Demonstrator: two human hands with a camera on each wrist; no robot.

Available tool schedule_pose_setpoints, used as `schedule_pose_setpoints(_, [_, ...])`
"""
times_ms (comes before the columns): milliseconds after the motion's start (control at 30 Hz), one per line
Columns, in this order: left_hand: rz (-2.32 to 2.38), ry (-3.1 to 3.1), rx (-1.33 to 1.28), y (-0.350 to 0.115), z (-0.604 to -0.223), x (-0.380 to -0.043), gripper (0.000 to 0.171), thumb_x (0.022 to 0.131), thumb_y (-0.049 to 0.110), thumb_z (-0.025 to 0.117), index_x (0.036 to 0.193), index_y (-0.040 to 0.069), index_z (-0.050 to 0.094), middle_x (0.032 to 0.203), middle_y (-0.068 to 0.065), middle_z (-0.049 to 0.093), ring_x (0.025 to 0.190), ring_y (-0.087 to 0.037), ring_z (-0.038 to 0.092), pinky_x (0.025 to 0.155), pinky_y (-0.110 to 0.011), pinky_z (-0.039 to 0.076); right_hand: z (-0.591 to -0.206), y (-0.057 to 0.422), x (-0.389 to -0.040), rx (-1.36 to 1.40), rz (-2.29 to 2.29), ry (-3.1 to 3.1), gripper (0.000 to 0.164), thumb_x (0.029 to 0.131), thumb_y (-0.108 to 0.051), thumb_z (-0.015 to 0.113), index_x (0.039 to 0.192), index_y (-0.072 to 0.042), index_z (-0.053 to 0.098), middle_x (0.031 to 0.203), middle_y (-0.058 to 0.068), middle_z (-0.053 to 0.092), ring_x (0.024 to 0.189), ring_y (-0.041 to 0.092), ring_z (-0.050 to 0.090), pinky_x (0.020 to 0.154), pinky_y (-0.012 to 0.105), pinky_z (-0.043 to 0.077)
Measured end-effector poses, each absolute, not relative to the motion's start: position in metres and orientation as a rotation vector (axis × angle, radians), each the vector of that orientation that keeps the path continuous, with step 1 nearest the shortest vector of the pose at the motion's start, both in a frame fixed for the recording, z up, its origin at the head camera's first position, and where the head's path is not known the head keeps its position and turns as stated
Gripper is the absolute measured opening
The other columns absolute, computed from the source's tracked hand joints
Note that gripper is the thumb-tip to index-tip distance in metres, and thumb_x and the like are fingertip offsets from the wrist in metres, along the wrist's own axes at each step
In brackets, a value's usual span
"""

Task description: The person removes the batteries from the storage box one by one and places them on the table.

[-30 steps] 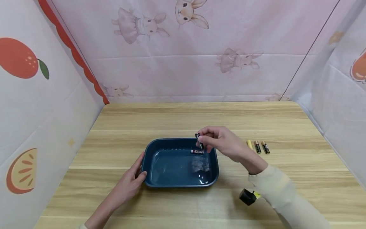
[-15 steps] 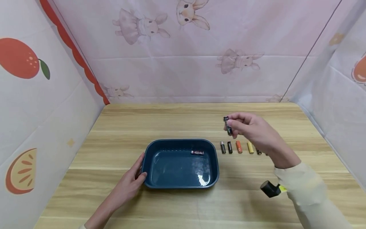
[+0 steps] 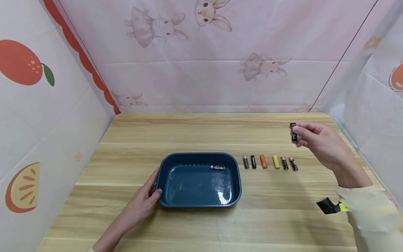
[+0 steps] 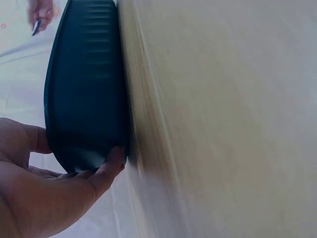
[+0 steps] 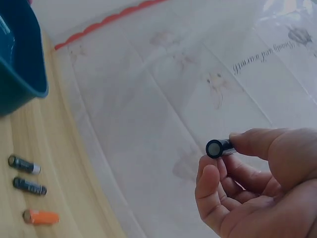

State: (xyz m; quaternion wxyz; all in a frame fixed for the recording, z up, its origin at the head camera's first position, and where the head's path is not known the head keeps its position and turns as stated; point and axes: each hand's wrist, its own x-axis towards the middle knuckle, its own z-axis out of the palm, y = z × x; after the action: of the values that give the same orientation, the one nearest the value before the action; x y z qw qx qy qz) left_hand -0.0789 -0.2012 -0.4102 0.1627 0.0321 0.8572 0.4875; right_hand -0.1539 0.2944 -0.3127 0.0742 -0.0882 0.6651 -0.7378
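Observation:
My left hand (image 3: 145, 196) grips the left end of a deep dark-blue tray (image 3: 198, 205). In the left wrist view its thumb and fingers lie about the tray's end (image 4: 86, 84). One dark battery (image 3: 217, 168) with reddish markings lies inside, near the far right. My right hand (image 3: 324, 143) is raised over the right side of the table, pinching a black battery (image 3: 294, 133) between thumb and fingers. The right wrist view shows the round end of this black battery (image 5: 214, 148) facing the camera.
Right of the tray stretches a row of batteries: a dark one with a silver end (image 3: 245, 162), a black one (image 3: 253, 162), an orange one (image 3: 263, 161), a yellow one (image 3: 276, 162) and two black-and-copper ones, including the rightmost (image 3: 293, 164). Printed curtains enclose the wooden table (image 3: 141, 136).
From over the tray, my right hand has moved right and slightly away with the black battery, past the row, uncovering it. My left hand and the battery inside the tray stay put.

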Motion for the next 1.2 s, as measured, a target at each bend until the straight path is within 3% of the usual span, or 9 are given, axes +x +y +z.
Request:
schedule_pose_setpoints(300, [1.389, 2.449, 0.091, -0.201, -0.410, -0.079, 0.067, 0.103, 0.009, 0.040, 0.158, 0.017, 0.004, 0.165, -0.011, 0.007, 0.149, -0.031, 0.021, 0.115, -0.041, 0.029, -0.340, 0.328, -0.152, -0.103, -2.156, 2.103, 0.011, 0.097, -0.013, 0.057, 0.096, -0.005, 0.066, 0.080, -0.004, 0.059, 0.068, 0.008, 0.056, 0.061, 0.020, 0.054])
schedule_pose_setpoints(667, [1.400, 2.449, 0.091, -0.202, -0.411, -0.078, 0.066, 0.102, 0.009, 0.040, 0.158, 0.015, 0.005, 0.165, -0.010, 0.007, 0.149, -0.031, 0.021, 0.114, -0.039, 0.028, -0.373, 0.360, -0.155, 0.140, -1.764, 2.449, 0.014, 0.098, -0.030, 0.056, 0.102, -0.020, 0.065, 0.080, -0.010, 0.059, 0.073, 0.003, 0.058, 0.067, 0.019, 0.057])
schedule_pose_setpoints(900, [1.398, 2.456, 0.088, -0.201, -0.410, -0.078, 0.066, 0.102, 0.009, 0.040, 0.158, 0.015, 0.005, 0.165, -0.010, 0.007, 0.149, -0.031, 0.021, 0.114, -0.039, 0.028, -0.396, 0.366, -0.155, 0.204, -1.446, 2.590, 0.060, 0.100, -0.035, 0.050, 0.133, 0.015, 0.045, 0.086, -0.018, 0.059, 0.075, 0.002, 0.061, 0.071, 0.020, 0.058])
schedule_pose_setpoints(1000, [1.396, 2.460, 0.086, -0.201, -0.410, -0.077, 0.066, 0.102, 0.010, 0.040, 0.158, 0.015, 0.005, 0.165, -0.010, 0.008, 0.149, -0.031, 0.022, 0.114, -0.039, 0.029, -0.404, 0.366, -0.154, 0.215, -1.358, 2.627, 0.062, 0.100, -0.036, 0.050, 0.134, 0.017, 0.045, 0.087, -0.018, 0.060, 0.075, 0.003, 0.063, 0.071, 0.021, 0.058])
schedule_pose_setpoints(1200, [1.397, 2.454, 0.082, -0.201, -0.411, -0.078, 0.067, 0.102, 0.010, 0.041, 0.158, 0.016, 0.005, 0.165, -0.010, 0.008, 0.148, -0.031, 0.022, 0.114, -0.041, 0.030, -0.416, 0.365, -0.153, 0.195, -1.340, 2.640, 0.056, 0.101, -0.029, 0.051, 0.130, 0.018, 0.048, 0.078, -0.005, 0.065, 0.068, 0.006, 0.064, 0.064, 0.025, 0.060])
